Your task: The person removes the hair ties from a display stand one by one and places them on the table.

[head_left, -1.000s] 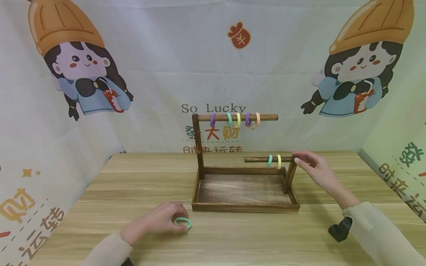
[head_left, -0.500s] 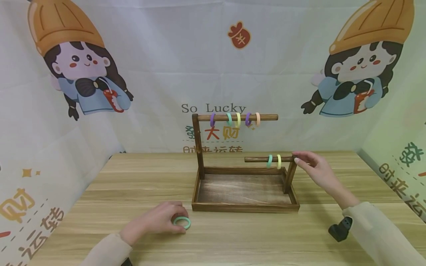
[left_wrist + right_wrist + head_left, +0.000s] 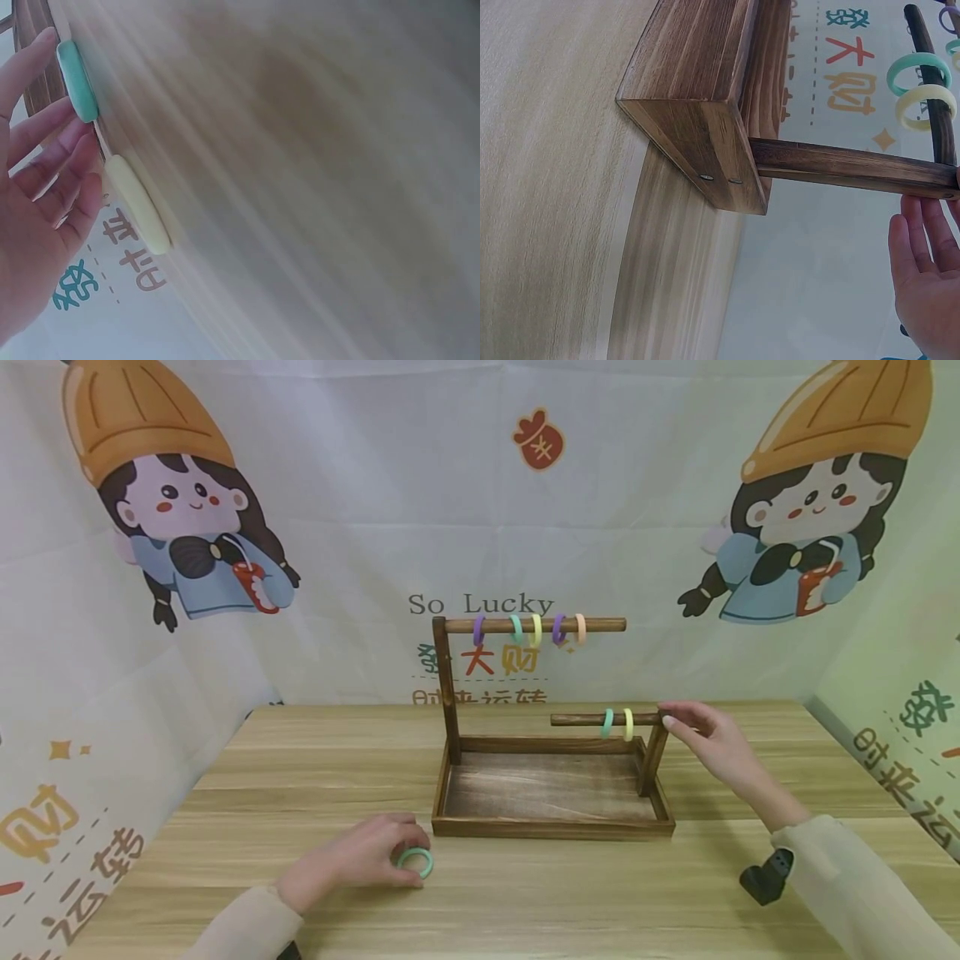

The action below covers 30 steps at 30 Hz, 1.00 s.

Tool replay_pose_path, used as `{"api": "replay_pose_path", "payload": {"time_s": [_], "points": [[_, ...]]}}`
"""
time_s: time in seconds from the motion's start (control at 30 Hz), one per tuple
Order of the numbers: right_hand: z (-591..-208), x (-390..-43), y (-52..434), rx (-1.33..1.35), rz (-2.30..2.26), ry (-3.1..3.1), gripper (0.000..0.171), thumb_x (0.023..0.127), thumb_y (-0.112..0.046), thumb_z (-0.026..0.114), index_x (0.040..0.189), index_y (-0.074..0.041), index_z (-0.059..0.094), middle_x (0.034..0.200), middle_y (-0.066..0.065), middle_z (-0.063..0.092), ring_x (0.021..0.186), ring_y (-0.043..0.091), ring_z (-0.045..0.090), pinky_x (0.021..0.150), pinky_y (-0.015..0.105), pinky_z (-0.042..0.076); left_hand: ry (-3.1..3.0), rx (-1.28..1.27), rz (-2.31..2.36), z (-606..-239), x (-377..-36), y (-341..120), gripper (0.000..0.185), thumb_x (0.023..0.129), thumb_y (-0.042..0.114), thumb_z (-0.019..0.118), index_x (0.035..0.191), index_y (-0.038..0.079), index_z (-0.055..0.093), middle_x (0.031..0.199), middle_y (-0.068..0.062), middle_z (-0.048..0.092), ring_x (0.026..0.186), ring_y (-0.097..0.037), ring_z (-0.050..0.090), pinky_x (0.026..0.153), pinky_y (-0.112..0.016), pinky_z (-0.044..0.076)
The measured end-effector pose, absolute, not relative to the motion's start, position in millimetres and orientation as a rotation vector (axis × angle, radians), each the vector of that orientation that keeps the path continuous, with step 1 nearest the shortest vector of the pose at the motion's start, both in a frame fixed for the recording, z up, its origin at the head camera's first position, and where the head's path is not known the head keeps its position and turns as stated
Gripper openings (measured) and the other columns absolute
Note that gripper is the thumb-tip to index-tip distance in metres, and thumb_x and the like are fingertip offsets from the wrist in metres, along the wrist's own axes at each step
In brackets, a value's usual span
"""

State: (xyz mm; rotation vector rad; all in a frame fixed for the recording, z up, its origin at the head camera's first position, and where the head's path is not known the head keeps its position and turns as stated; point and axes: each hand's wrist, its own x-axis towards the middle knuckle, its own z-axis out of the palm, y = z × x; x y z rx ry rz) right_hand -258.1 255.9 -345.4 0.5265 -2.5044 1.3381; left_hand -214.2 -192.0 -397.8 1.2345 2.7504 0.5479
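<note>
In the head view, my left hand (image 3: pixel 375 853) is low on the table, its thumb and fingertips at opposite edges of a mint-green ring (image 3: pixel 416 862), pinching it. The left wrist view shows this green ring (image 3: pixel 78 81) near the tabletop, with a pale yellow ring (image 3: pixel 139 204) lying beside the fingers; the hand hides that one from the head view. My right hand (image 3: pixel 708 739) grips the top of the short post of a dark wooden rack (image 3: pixel 555 828). On its lower bar hang a green ring (image 3: pixel 607 722) and a yellow ring (image 3: pixel 628 724).
The rack's taller post (image 3: pixel 447 693) carries an upper bar (image 3: pixel 606 625) with several purple, green, yellow and peach rings. Its tray base stands on the wood-grain table (image 3: pixel 525 902). A printed cloth (image 3: pixel 375 527) surrounds the table at the back and sides.
The green ring has turned a little in my left fingers and shifted slightly left, then right, with the hand. My right hand and the rack have stayed still.
</note>
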Motion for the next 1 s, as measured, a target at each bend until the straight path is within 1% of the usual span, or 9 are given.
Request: {"api": "replay_pose_path", "payload": {"time_s": [0.23, 0.4, 0.57, 0.73, 0.87, 1.0], "points": [[-345, -258, 255, 0.521, 1.331, -2.505, 0.041, 0.093, -0.029, 0.046, 0.121, 0.001, 0.050, 0.117, 0.015, 0.051, 0.101, 0.010, 0.048, 0.077, 0.017, 0.039, 2.819, 1.266, 0.569, -391, -216, -185, 0.034, 0.078, 0.033, 0.066, 0.100, 0.007, 0.062, 0.087, 0.004, 0.056, 0.076, -0.009, 0.052, 0.065, -0.024, 0.044], [-343, -257, 254, 0.514, 1.328, -2.507, 0.041, 0.093, -0.029, 0.046, 0.121, 0.000, 0.050, 0.117, 0.015, 0.051, 0.101, 0.009, 0.047, 0.077, 0.017, 0.039, 2.877, 1.366, 0.568, -387, -220, -174, 0.032, 0.078, 0.032, 0.066, 0.100, 0.008, 0.062, 0.087, 0.004, 0.058, 0.076, -0.010, 0.053, 0.064, -0.021, 0.043], [-343, -256, 253, 0.513, 1.350, -2.513, 0.039, 0.093, -0.027, 0.046, 0.122, -0.001, 0.050, 0.119, 0.015, 0.051, 0.100, 0.007, 0.047, 0.076, 0.016, 0.039, 2.897, 1.432, 0.646, -382, -221, -160, 0.029, 0.079, 0.031, 0.066, 0.099, 0.010, 0.063, 0.089, 0.006, 0.057, 0.079, -0.007, 0.053, 0.068, -0.022, 0.044], [-343, -257, 253, 0.515, 1.357, -2.512, 0.038, 0.093, -0.025, 0.047, 0.123, -0.002, 0.049, 0.119, 0.015, 0.050, 0.100, 0.003, 0.045, 0.076, 0.015, 0.038, 2.897, 1.493, 0.729, -377, -224, -145, 0.030, 0.081, 0.033, 0.063, 0.097, 0.008, 0.064, 0.091, 0.005, 0.056, 0.084, -0.010, 0.053, 0.072, -0.026, 0.044], [-343, -257, 253, 0.516, 1.352, -2.512, 0.038, 0.093, -0.025, 0.047, 0.123, -0.001, 0.049, 0.119, 0.015, 0.050, 0.100, 0.002, 0.045, 0.077, 0.015, 0.038, 2.875, 1.503, 0.792, -376, -227, -134, 0.031, 0.082, 0.036, 0.062, 0.099, 0.010, 0.063, 0.094, 0.003, 0.057, 0.085, -0.013, 0.054, 0.074, -0.026, 0.043], [-343, -258, 253, 0.516, 1.350, -2.511, 0.039, 0.093, -0.025, 0.046, 0.122, -0.001, 0.049, 0.119, 0.015, 0.050, 0.100, 0.002, 0.045, 0.077, 0.015, 0.038, 2.850, 1.498, 0.841, -375, -232, -124, 0.031, 0.082, 0.035, 0.062, 0.101, 0.010, 0.062, 0.095, 0.004, 0.056, 0.084, -0.012, 0.053, 0.073, -0.025, 0.043]]}}
